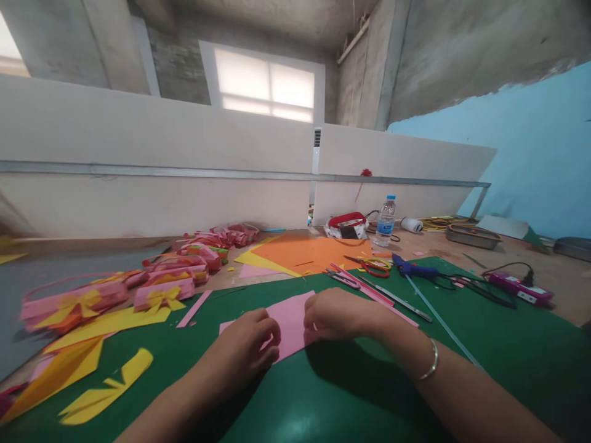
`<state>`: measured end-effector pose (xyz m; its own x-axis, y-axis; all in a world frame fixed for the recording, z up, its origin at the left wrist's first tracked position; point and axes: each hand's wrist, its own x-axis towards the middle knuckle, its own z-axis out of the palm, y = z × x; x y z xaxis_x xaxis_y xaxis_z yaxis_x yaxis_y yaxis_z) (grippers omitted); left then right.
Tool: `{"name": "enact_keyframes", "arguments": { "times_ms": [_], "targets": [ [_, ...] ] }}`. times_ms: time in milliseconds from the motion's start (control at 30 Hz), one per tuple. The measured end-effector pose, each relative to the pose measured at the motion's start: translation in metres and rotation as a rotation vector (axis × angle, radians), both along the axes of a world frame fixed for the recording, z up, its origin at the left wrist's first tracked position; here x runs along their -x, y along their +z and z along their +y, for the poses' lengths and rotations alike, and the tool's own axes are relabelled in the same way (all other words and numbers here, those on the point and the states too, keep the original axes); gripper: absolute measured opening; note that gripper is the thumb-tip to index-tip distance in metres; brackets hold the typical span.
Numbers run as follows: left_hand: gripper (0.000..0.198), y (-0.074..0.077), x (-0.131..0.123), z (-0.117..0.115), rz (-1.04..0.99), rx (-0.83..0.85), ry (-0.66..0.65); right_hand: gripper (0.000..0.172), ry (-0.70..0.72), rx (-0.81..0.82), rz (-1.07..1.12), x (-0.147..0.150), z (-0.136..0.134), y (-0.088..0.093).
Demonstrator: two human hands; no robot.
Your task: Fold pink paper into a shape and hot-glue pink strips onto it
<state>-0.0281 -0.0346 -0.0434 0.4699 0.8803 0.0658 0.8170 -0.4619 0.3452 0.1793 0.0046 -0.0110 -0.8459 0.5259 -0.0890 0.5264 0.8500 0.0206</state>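
A flat sheet of pink paper (290,323) lies on the green mat in front of me. My left hand (252,344) rests over its left part, the fingers curled down onto the paper and the thumb near its front edge. At the paper's right end, my right hand (330,314) has its fingers closed at the edge; the fingertips are partly hidden. Just beyond the right hand lie small thread snips (342,279), pink strips (369,292) and a silver-grey pen-like tool (401,299).
Pink paper bags with yellow bows (164,295) crowd the left, near yellow cut pieces (111,387). Orange sheets (309,253) lie behind. Orange-handled scissors (373,266), a blue glue gun (415,269), a purple power strip (519,289) and a water bottle (385,221) stand or lie right.
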Motion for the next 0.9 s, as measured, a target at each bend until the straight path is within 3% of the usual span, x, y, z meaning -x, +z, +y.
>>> {"name": "enact_keyframes", "arguments": {
  "times_ms": [133,367,633,900],
  "targets": [
    [0.017,-0.001,0.001,0.003,-0.014,0.006,0.023,0.016,0.044,-0.174,-0.202,0.012,-0.011,-0.007],
    [0.017,0.001,0.000,0.000,-0.032,0.028,0.000,0.018,-0.027,-0.212,-0.154,0.014,-0.009,-0.013],
    [0.017,-0.008,0.002,0.007,-0.026,0.057,0.027,0.019,-0.079,0.014,0.097,0.010,0.001,-0.022],
    [0.030,-0.004,0.003,0.006,-0.068,0.152,0.147,0.025,-0.206,0.124,0.073,0.015,0.013,-0.030]
  ]
}}
